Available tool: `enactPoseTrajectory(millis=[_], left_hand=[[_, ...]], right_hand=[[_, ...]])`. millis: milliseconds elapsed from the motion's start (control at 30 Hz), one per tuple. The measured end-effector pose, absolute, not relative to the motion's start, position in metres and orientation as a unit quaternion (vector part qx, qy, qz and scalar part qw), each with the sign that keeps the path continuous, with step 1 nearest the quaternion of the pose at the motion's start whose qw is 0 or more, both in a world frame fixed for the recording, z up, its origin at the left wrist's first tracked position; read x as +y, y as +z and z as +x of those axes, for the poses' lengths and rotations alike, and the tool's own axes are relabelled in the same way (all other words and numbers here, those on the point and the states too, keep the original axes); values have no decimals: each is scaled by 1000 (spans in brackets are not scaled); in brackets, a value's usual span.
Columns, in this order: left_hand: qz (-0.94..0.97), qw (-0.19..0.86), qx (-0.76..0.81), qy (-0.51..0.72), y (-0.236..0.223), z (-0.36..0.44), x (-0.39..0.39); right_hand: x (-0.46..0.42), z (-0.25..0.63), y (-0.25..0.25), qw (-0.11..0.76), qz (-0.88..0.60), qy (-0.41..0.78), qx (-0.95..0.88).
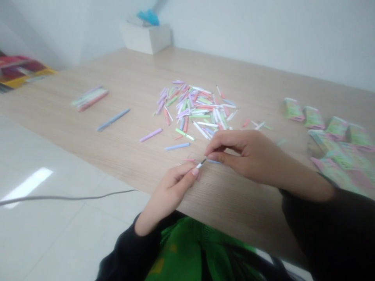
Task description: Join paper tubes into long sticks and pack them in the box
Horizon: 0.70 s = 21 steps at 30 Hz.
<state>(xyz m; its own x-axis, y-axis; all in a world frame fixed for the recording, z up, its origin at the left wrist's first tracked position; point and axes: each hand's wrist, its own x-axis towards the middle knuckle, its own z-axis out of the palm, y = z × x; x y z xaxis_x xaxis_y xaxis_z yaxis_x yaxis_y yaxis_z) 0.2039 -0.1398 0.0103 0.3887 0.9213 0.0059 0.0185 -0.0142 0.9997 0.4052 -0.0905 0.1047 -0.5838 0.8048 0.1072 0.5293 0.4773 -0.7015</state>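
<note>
Head view: white box point(145, 39) with blue object point(148, 17), beyond pastel tubes point(190, 105)

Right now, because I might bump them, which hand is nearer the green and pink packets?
Right. The right hand sits left of the packets; the left hand sits farther left.

Pale wood-grain tabletop point(234, 203). At top centre, a white box point(145, 39) by the wall, a blue object point(148, 17) atop it. Upper left, red and yellow printed packaging point(20, 72). Lower left, a grey cable point(67, 198) across glossy white floor tiles point(58, 242).
</note>
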Motion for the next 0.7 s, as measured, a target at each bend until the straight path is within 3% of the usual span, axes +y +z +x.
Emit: enactPoseTrajectory(millis=[233,400,500,600,700], left_hand=[[607,559,408,390,13,206,-142],[590,561,427,393,7,199,-142],[583,565,438,386,3,195,-141],[583,574,436,376,-1,195,-140],[592,580,423,365,-4,199,-137]], right_hand=[[-96,396,92,211,-389,362,-821],[-91,417,88,267,-406,392,-782],[-92,450,84,284,-487,307,-767],[-99,490,71,208,-583,188,-762],[-108,522,51,156,-621,158,-752]])
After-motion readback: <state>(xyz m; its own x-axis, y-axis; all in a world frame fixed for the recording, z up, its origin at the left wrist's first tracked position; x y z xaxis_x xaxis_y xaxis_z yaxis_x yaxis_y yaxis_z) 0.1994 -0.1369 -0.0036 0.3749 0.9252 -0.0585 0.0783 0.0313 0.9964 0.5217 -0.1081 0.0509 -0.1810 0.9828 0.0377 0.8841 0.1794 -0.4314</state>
